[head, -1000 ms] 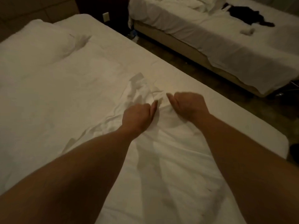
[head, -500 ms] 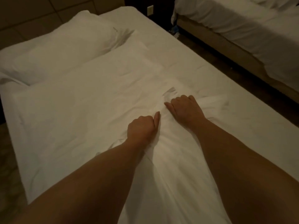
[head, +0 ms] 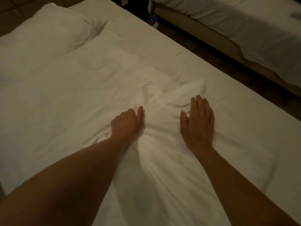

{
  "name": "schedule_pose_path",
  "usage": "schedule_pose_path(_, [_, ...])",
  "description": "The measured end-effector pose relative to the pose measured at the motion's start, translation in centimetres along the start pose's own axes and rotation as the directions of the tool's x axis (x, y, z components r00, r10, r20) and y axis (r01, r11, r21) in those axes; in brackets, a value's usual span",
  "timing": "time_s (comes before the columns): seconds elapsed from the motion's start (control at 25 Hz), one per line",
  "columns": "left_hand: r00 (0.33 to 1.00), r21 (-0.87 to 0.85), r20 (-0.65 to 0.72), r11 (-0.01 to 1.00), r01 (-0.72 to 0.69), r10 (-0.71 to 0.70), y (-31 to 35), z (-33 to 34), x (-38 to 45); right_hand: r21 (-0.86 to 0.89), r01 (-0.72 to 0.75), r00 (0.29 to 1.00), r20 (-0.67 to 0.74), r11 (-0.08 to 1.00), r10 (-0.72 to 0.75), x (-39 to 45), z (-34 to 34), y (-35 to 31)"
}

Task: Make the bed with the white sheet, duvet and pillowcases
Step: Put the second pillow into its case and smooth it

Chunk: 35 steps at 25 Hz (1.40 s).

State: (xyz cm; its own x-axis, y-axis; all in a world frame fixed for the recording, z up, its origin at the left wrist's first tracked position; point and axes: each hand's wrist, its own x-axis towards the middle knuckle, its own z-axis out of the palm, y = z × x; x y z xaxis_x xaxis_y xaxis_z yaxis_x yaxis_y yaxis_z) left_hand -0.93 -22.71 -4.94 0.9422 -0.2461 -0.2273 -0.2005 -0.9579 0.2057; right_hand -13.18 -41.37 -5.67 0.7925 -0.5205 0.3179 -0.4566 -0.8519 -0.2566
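- Dim, warm light fills a bedroom where a wide white mattress (head: pixel 236 115) takes up most of the head view; a strip of dark floor (head: pixel 216 51) separates it from a second bed with rumpled white linen (head: pixel 244 25) at the upper right.
- At the far left, a plump white pillow in a white case (head: pixel 47 31) lies at the head of the bed, probably set there to keep it clear of the spreading work.
- Just right of it, the white fabric sheet (head: pixel 78 88) lies fairly flat over the left and middle of the mattress, while the bare right strip suggests it has not yet been drawn across.
- Nearer the middle, the left hand (head: pixel 126 123) has its fingers curled into a bunch of the sheet and its thumb straight along the cloth. My guess is that it anchors or gathers the cloth so the other side can be worked.
- Creases fan out from that grip, and a crumpled ridge of the sheet rises just beyond and between the two hands.
- Further right, the right hand (head: pixel 197 123) lies palm down on the sheet with straight fingers close together, gripping nothing. It seems placed to press the wrinkles flat and push them toward the uncovered edge.
- Toward the bottom centre, the sheet looks thin, soft and matte, and it falls in long folds between the forearms.
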Motion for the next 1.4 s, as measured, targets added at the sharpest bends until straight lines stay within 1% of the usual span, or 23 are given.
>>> schedule_pose_path(0.08, [1.0, -0.046, -0.022, 0.999, -0.011, 0.01, 0.1, -0.4, -0.8, -0.084, -0.086, 0.973, 0.207, 0.993, 0.102, -5.0, -0.5, 2.0])
schedule_pose_path(0.12, [0.999, -0.076, -0.034, 0.997, -0.031, 0.028, 0.3, -0.7, -1.3, -0.098, -0.138, 0.95, 0.269, 0.986, 0.159, -7.0, -0.7, 2.4])
schedule_pose_path(0.2, [0.992, -0.092, -0.079, 0.991, -0.101, 0.094, 0.4, -1.5, -2.7, -0.086, -0.22, 0.924, 0.3, 0.972, 0.236, -10.0, -1.2, 1.6])
schedule_pose_path(0.28, [0.978, -0.024, -0.141, 0.987, -0.159, 0.154, -0.2, -2.2, -4.5, -0.033, -0.251, 0.922, 0.297, 0.968, 0.249, -12.1, -2.3, -1.3])
schedule_pose_path(0.32, [0.972, 0.017, -0.154, 0.984, -0.179, 0.18, -0.7, -2.4, -5.8, 0.012, -0.233, 0.935, 0.278, 0.972, 0.221, -13.2, -2.8, -3.3])
schedule_pose_path(0.36, [0.967, 0.059, -0.151, 0.979, -0.197, 0.204, -1.4, -2.6, -7.3, 0.051, -0.179, 0.952, 0.262, 0.983, 0.16, -14.7, -3.5, -5.5])
schedule_pose_path(0.44, [0.964, 0.141, -0.119, 0.965, -0.221, 0.238, -2.7, -2.6, -10.3, 0.052, -0.025, 0.96, 0.28, 0.998, 0.009, -17.8, -4.3, -8.2])
schedule_pose_path(0.48, [0.961, 0.173, -0.11, 0.957, -0.231, 0.252, -3.3, -2.6, -11.6, 0.023, 0.014, 0.954, 0.301, 1.0, -0.02, -19.1, -4.3, -8.3])
schedule_pose_path(0.52, [0.959, 0.193, -0.109, 0.952, -0.238, 0.262, -3.9, -2.7, -12.8, -0.014, -0.003, 0.95, 0.312, 1.0, 0.007, -20.3, -4.3, -7.7])
schedule_pose_path(0.56, [0.958, 0.2, -0.11, 0.95, -0.238, 0.264, -4.6, -2.7, -13.8, -0.06, -0.074, 0.95, 0.3, 0.995, 0.089, -21.5, -4.3, -6.7])
schedule_pose_path(0.64, [0.968, 0.179, -0.105, 0.962, -0.209, 0.23, -5.6, -2.8, -15.4, -0.151, -0.255, 0.918, 0.272, 0.955, 0.288, -23.7, -4.9, -4.9])
schedule_pose_path(0.68, [0.974, 0.15, -0.109, 0.971, -0.184, 0.201, -6.1, -2.8, -16.0, -0.179, -0.287, 0.907, 0.265, 0.941, 0.327, -24.7, -5.3, -4.6])
schedule_pose_path(0.72, [0.977, 0.126, -0.118, 0.978, -0.165, 0.18, -6.5, -2.8, -16.5, -0.188, -0.275, 0.912, 0.261, 0.943, 0.318, -25.6, -5.7, -4.9])
schedule_pose_path(0.8, [0.972, 0.097, -0.146, 0.98, -0.173, 0.186, -7.4, -2.7, -17.3, -0.18, -0.239, 0.93, 0.238, 0.954, 0.278, -27.5, -6.5, -6.7])
schedule_pose_path(0.88, [0.968, 0.076, -0.147, 0.978, -0.193, 0.202, -8.3, -2.5, -17.6, -0.185, -0.261, 0.936, 0.19, 0.948, 0.295, -29.4, -6.7, -8.8])
schedule_pose_path(0.96, [0.961, 0.074, -0.133, 0.969, -0.236, 0.244, -9.4, -2.0, -17.9, -0.187, -0.316, 0.933, 0.115, 0.93, 0.34, -31.8, -6.4, -10.8])
schedule_pose_path(1.04, [0.952, 0.085, -0.11, 0.957, -0.276, 0.284, -10.3, -1.5, -17.9, -0.203, -0.365, 0.916, 0.094, 0.909, 0.389, -33.4, -6.0, -12.1])
schedule_pose_path(1.16, [0.94, 0.115, -0.032, 0.935, -0.334, 0.34, -11.8, -0.5, -17.7, -0.242, -0.398, 0.9, 0.086, 0.885, 0.428, -34.6, -5.2, -12.7])
schedule_pose_path(1.24, [0.932, 0.115, -0.005, 0.926, -0.359, 0.362, -12.2, 0.3, -17.6, -0.251, -0.459, 0.879, 0.011, 0.852, 0.477, -35.4, -4.7, -12.2])
schedule_pose_path(1.32, [0.925, 0.104, 0.021, 0.92, -0.379, 0.379, -12.6, 1.1, -17.5, -0.232, -0.548, 0.834, -0.077, 0.804, 0.547, -36.6, -4.3, -11.8])
schedule_pose_path(1.36, [0.917, 0.086, 0.032, 0.913, -0.398, 0.397, -12.8, 1.4, -17.4, -0.226, -0.574, 0.818, -0.108, 0.787, 0.566, -37.2, -3.9, -11.7])
schedule_pose_path(1.4, [0.911, 0.059, 0.049, 0.909, -0.412, 0.409, -13.0, 1.6, -17.3, -0.232, -0.577, 0.816, -0.114, 0.783, 0.567, -37.6, -3.5, -11.7])
